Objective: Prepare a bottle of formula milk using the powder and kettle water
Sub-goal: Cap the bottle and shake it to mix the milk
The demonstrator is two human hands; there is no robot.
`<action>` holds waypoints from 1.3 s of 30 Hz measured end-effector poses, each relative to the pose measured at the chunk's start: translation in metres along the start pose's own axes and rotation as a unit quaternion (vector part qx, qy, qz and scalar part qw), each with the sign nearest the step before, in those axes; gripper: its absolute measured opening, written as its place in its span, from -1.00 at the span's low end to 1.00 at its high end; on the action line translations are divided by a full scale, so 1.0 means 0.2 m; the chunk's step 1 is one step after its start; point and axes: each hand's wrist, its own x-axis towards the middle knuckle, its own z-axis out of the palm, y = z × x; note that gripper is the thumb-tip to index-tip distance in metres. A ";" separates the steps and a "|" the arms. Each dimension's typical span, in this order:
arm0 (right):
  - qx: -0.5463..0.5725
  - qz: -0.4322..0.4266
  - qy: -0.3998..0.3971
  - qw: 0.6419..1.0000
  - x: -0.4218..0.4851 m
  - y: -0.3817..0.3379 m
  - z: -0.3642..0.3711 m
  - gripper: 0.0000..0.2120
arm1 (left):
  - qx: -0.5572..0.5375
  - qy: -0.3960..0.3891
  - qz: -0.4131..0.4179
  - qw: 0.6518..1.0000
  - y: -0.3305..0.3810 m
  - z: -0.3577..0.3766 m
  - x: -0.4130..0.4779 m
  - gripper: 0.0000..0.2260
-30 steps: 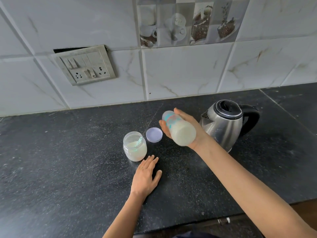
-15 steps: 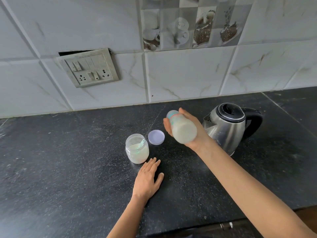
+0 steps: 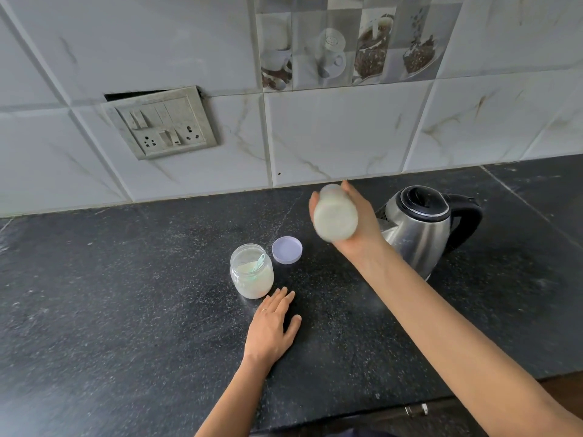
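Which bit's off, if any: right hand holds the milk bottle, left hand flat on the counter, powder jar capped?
Capped is wrong. Head view: the powder jar stands open, its lid on the counter beside it. The right hand holds the milk bottle, the left hand flat on the counter.

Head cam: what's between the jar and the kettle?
The loose lid lies on the counter beside the jar; nearer the kettle, the right hand holds the bottle up off the counter. Head view.
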 end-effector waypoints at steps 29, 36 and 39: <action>-0.118 -0.043 -0.033 0.992 -0.05 0.06 0.03 -0.74 | 0.007 -0.005 -0.002 1.000 0.00 0.00 0.01 -0.45; -0.171 -0.037 -0.086 0.981 -0.10 0.10 0.04 -0.80 | 0.007 -0.006 -0.003 1.000 0.00 0.00 0.01 -0.45; -0.097 -0.067 -0.049 0.992 -0.06 0.05 0.08 -0.81 | 0.006 -0.005 -0.002 1.000 0.01 -0.01 0.01 -0.45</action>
